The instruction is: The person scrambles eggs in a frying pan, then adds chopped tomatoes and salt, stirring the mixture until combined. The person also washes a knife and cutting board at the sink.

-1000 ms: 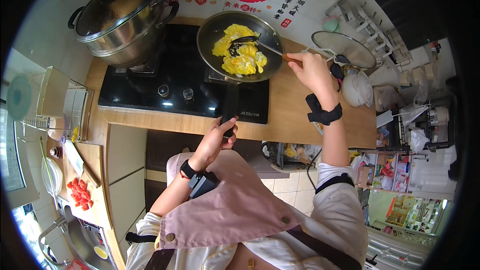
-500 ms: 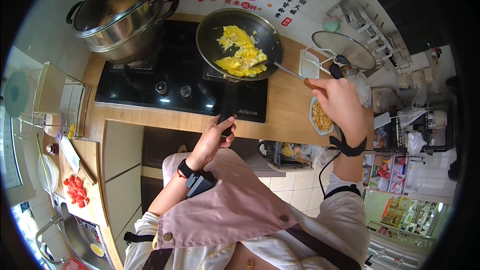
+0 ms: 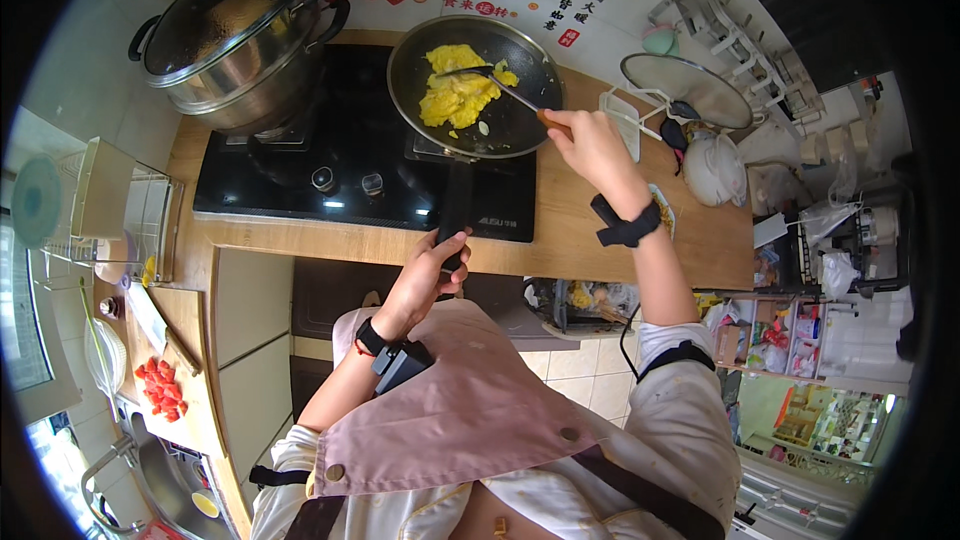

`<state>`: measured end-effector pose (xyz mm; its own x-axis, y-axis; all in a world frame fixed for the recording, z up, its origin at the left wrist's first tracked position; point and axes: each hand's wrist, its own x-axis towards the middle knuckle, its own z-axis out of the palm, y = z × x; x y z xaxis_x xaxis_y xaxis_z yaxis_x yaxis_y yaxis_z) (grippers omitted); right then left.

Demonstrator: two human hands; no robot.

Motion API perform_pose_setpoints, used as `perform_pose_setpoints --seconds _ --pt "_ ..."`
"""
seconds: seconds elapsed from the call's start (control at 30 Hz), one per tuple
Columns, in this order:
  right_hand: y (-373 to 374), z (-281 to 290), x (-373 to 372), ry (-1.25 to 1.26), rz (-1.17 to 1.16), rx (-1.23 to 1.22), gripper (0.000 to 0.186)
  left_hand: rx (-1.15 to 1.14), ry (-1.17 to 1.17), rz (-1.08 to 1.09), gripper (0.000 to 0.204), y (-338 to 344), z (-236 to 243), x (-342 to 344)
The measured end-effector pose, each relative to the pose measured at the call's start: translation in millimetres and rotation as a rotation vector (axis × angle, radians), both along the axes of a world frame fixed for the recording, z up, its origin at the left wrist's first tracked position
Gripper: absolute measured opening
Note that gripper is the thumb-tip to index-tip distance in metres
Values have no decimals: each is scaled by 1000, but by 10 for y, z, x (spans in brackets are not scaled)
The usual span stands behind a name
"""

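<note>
Around the black handle of a frying pan, the left hand is closed, thumb on top; the right hand grips a turner by its brown end. The turner's dark head lies over scrambled egg, bright yellow with paler patches, gathered into a soft, uneven clump left of the pan's middle, a small pale piece lying apart. The round, dark pan sits on the black stove, right of a lidded steel pot.
</note>
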<state>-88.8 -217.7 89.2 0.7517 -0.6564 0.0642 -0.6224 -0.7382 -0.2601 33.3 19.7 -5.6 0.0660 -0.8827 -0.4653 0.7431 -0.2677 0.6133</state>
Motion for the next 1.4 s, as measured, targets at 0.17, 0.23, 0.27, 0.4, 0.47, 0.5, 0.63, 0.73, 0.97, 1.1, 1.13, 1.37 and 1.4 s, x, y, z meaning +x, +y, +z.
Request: perform_pose_setpoints --seconds 0.17,0.23,0.27,0.4,0.47,0.5,0.63,0.73,0.97,1.1,1.13,1.37,1.4 --pt "188 451 -426 1 -39 -57 25 12 0 2 32 -1 28 5" --pt "270 493 -460 34 -62 -42 24 12 11 11 30 6 31 1" --pt "298 499 -447 42 -45 -49 23 4 15 14 30 9 29 0" --pt "213 557 -347 120 -84 -117 26 30 4 -3 31 3 5 10" --pt "46 694 -408 102 -87 -136 29 19 -7 -6 31 -4 -17 22" --pt "-28 750 -462 70 -115 -112 29 25 -10 -4 31 -3 -26 24" --pt "-238 778 -526 122 -51 -14 30 32 -23 0 31 -2 -44 21" --pt "-293 793 -502 126 142 44 30 47 -36 7 32 3 -29 29" --pt "-453 893 -592 170 -10 82 29 56 -35 24 32 61 18 188" --pt "-521 795 -573 85 190 130 31 52 -47 24 32 61 24 194" --pt "-513 810 -568 110 105 104 30 48 -46 30 32 56 30 197" --pt "-305 625 -251 86 198 105 27 74 -48 51 29 63 85 194" --pt "-327 585 -247 49 155 96 29 77 -51 49 30 63 88 192"
